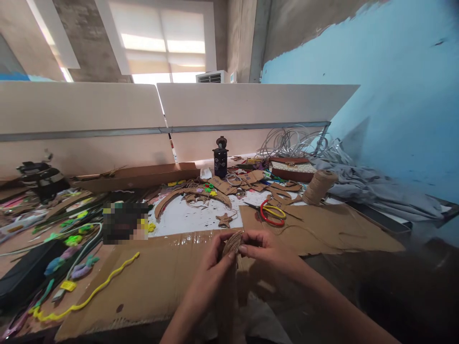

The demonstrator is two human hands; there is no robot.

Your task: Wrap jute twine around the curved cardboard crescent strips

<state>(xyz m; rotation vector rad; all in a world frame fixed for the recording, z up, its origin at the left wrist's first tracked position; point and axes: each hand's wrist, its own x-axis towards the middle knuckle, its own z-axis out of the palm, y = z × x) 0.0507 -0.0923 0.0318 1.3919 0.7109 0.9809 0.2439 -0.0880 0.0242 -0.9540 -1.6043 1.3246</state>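
Observation:
My left hand (214, 260) and my right hand (263, 248) meet over the near edge of a flat sheet of cardboard (150, 282). Between their fingertips sits a small twine-wrapped cardboard piece (232, 242). Both hands pinch it, the left from below and the right from the side. A thin strand of twine runs from the piece towards the spool of jute twine (318, 187) at the back right. Scissors with red and yellow handles (270, 213) lie just beyond my right hand.
A cardboard star (224, 220) and a curved cardboard crescent (190, 197) lie on the white tabletop. A dark bottle (220, 157) stands at the back. A yellow pipe cleaner (89, 295) and coloured craft bits litter the left. Grey cloth (376, 191) and a cable bundle lie at the right.

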